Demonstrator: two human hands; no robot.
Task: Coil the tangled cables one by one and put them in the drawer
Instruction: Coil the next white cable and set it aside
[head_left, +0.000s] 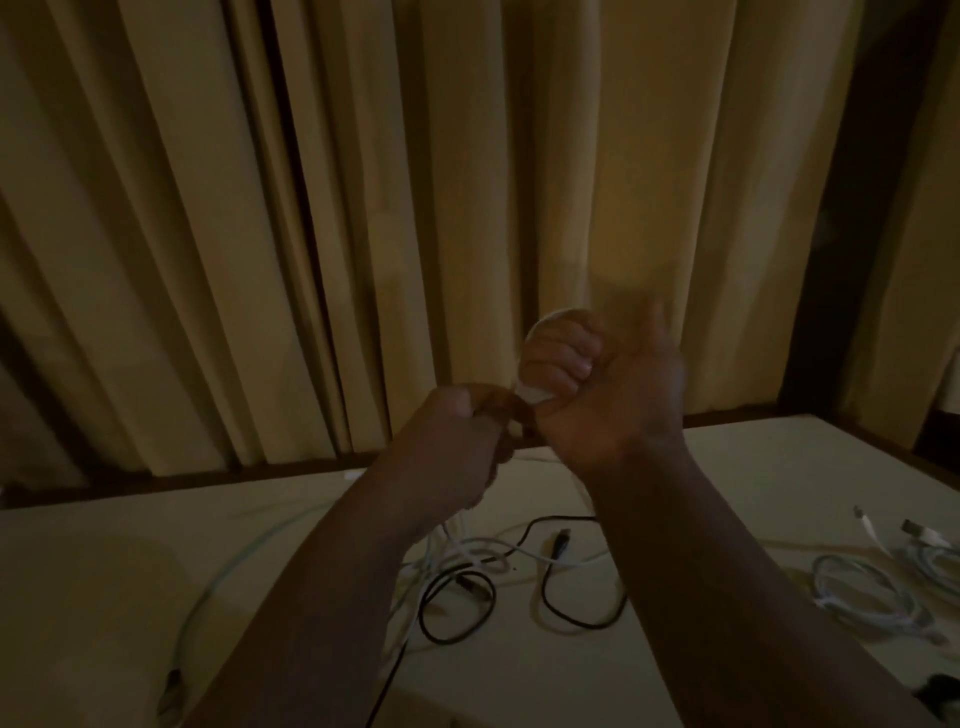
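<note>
Right grip (587, 374) is curled into a fist, palm toward the head camera, with a white cable (534, 397) looped round its fingers. Left grip (457, 431), just beside it and a little lower, seems to pinch the same cable's free run, though blur hides the fingertips. Both are raised above the counter (104, 571).

From the left grip the cable drops to the tangle (467, 558) below, where it lies mixed with a black cable (544, 592). The step in hand looks like winding the white cable into a coil. To do it well, the left grip should feed with light tension, so each turn lies beside the last. It should also lift the white run clear of the black one rather than drag a knot up.

Pale coils (862, 592) lie at the counter's right. No drawer is in view.
</note>
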